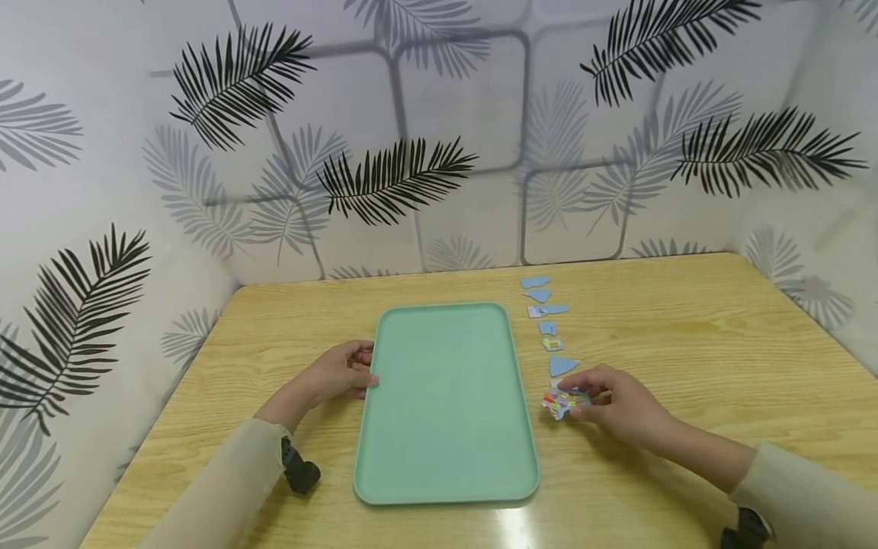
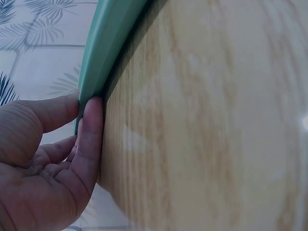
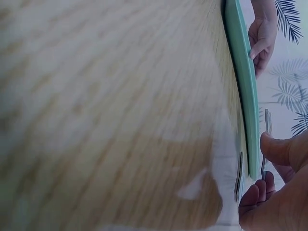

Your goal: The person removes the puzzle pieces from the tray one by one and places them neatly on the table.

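A light green rectangular tray (image 1: pixel 446 404) lies on the table. On its left rim is my left hand (image 1: pixel 341 371), the thumb on top and the fingers against the side; the left wrist view shows the rim (image 2: pixel 108 43) pinched there. My right hand (image 1: pixel 624 404) pinches a multicoloured, irregular puzzle piece (image 1: pixel 557 402) beside the tray's right edge. Seen edge-on in the right wrist view, this thin piece (image 3: pixel 263 166) stands between thumb and fingers, just above the table. Part of a pale piece shows beneath the right fingers, mostly hidden.
Several flat puzzle pieces, mostly blue, form a column right of the tray, from a blue triangle (image 1: pixel 564 366) up to a blue strip (image 1: pixel 535 281). The wooden table (image 1: pixel 686 328) ends at a leaf-patterned wall (image 1: pixel 473 221) behind.
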`<state>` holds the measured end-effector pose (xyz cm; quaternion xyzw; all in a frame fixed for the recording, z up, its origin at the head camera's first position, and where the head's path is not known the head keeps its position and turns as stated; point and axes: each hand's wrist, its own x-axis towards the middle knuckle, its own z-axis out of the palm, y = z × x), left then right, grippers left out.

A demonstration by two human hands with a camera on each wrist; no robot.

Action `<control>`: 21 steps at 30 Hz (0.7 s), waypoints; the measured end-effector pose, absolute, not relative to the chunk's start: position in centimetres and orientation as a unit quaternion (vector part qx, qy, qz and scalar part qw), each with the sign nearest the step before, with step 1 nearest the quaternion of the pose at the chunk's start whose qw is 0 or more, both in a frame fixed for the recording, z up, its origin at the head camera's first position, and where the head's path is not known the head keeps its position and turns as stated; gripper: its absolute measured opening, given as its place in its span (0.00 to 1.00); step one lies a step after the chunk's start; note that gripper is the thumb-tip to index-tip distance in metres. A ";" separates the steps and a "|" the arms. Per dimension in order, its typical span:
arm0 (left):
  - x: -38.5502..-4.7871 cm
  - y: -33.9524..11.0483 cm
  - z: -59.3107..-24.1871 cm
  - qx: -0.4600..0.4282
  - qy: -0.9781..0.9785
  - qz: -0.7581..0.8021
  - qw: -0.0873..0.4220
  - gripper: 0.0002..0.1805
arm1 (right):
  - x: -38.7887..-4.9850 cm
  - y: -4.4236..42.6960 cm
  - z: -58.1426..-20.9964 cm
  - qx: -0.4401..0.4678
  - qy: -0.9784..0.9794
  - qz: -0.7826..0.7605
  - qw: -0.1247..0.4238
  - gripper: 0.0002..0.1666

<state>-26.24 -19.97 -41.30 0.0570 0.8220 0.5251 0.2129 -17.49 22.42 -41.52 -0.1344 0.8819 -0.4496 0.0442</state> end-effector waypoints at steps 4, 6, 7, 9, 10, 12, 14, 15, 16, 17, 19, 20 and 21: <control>-26.2 -20.0 -41.3 0.058 0.823 0.524 0.213 0.35 | -17.2 22.7 -41.5 -0.127 0.886 -0.443 0.044 0.19; -26.2 -20.0 -41.2 0.057 0.822 0.524 0.213 0.35 | -17.0 22.8 -41.5 -0.123 0.889 -0.440 0.044 0.19; -26.2 -20.0 -41.2 0.056 0.823 0.524 0.213 0.35 | -17.0 22.9 -41.5 -0.122 0.890 -0.437 0.043 0.19; -26.3 -20.0 -41.2 0.056 0.823 0.524 0.213 0.35 | -16.9 23.0 -41.6 -0.121 0.893 -0.432 0.043 0.19; -26.3 -20.0 -41.2 0.055 0.823 0.524 0.213 0.36 | -16.9 23.0 -41.6 -0.119 0.895 -0.428 0.043 0.19; -26.3 -19.9 -41.3 0.055 0.824 0.522 0.212 0.36 | -16.8 23.1 -41.7 -0.114 0.897 -0.425 0.045 0.18; -26.3 -20.0 -41.3 0.056 0.825 0.521 0.213 0.36 | -16.8 23.2 -41.8 -0.108 0.899 -0.422 0.049 0.18; -26.3 -20.0 -41.3 0.056 0.825 0.520 0.213 0.36 | -16.8 23.3 -41.8 -0.105 0.899 -0.422 0.051 0.18; -26.4 -20.0 -41.3 0.056 0.825 0.520 0.213 0.36 | -16.8 23.3 -41.8 -0.103 0.899 -0.423 0.052 0.18; -26.4 -20.0 -41.3 0.057 0.825 0.520 0.213 0.36 | -16.8 23.3 -41.8 -0.102 0.899 -0.423 0.053 0.18; -26.4 -20.0 -41.4 0.056 0.826 0.519 0.212 0.36 | -16.7 23.3 -41.9 -0.100 0.899 -0.423 0.054 0.18; -26.4 -20.0 -41.4 0.055 0.827 0.518 0.212 0.36 | -16.7 23.4 -42.0 -0.100 0.900 -0.422 0.054 0.18; -26.5 -20.0 -41.4 0.055 0.827 0.517 0.212 0.36 | -16.6 23.4 -42.0 -0.100 0.900 -0.420 0.054 0.18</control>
